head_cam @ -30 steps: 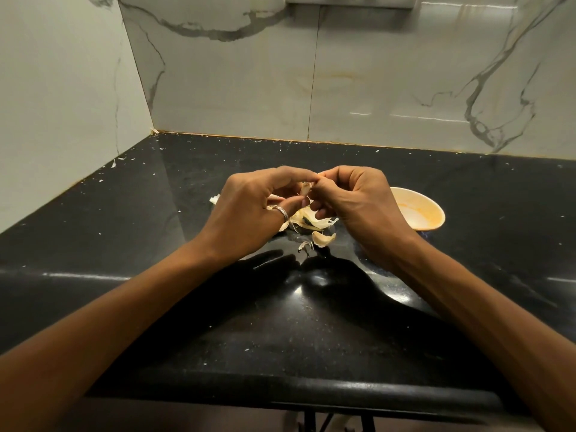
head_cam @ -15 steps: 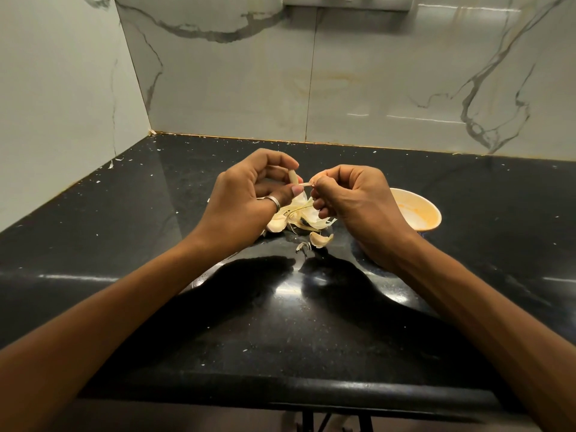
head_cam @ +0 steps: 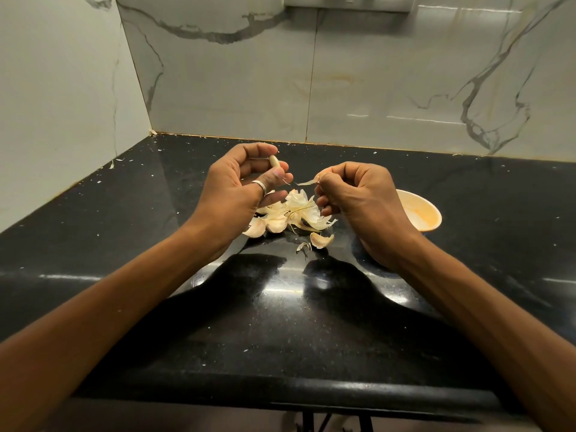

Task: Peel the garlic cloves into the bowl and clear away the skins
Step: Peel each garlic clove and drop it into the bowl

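Observation:
My left hand pinches a pale garlic clove between thumb and fingertips, held above the counter. My right hand pinches a thin strip of skin, held a short way right of the clove. Below and between the hands lies a pile of garlic cloves and papery skins on the black counter. One loose clove and a small skin scrap lie just in front of the pile. A pale bowl stands behind my right wrist, partly hidden by it.
Marble-pattern walls close the counter at the back and on the left. Small white skin flecks are scattered over the counter. The counter's rounded front edge runs across the bottom of the view.
The hands have pulled apart: the left one lifted up and left with the clove, and the right one drew a strip of skin off it to the right.

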Action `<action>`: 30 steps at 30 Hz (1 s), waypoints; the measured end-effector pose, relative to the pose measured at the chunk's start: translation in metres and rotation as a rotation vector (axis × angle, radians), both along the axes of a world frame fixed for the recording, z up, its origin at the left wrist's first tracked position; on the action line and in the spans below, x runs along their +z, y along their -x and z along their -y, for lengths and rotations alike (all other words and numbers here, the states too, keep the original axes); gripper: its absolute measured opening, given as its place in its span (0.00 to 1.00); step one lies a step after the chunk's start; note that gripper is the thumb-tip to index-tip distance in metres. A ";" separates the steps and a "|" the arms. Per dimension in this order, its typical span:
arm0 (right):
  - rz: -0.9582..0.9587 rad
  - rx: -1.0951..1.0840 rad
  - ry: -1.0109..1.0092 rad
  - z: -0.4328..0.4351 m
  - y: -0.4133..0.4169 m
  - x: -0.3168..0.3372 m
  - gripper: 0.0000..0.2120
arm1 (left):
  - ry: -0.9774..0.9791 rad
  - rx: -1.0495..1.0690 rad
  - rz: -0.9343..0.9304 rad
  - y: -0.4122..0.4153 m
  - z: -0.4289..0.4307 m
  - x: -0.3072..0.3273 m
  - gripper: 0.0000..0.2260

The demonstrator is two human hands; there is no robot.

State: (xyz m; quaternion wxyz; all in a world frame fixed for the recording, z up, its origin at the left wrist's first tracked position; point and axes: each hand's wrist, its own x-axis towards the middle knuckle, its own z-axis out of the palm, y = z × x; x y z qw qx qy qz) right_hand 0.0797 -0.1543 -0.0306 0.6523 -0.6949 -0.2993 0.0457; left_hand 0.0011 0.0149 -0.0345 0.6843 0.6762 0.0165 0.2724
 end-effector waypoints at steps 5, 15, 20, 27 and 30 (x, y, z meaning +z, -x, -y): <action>0.001 -0.016 -0.024 0.001 -0.001 0.000 0.06 | -0.032 -0.012 -0.016 0.000 -0.001 0.000 0.14; 0.105 -0.024 0.054 0.002 -0.003 -0.003 0.08 | -0.146 -0.041 -0.013 0.001 0.002 -0.003 0.16; 0.149 -0.054 0.074 0.001 -0.004 -0.006 0.04 | -0.225 -0.050 -0.001 0.002 0.003 -0.004 0.16; 0.172 -0.009 0.069 0.000 0.001 -0.004 0.05 | -0.321 -0.048 0.006 0.001 0.004 -0.008 0.18; 0.159 -0.007 0.065 0.000 -0.001 -0.005 0.06 | -0.357 -0.059 0.010 0.001 0.004 -0.008 0.17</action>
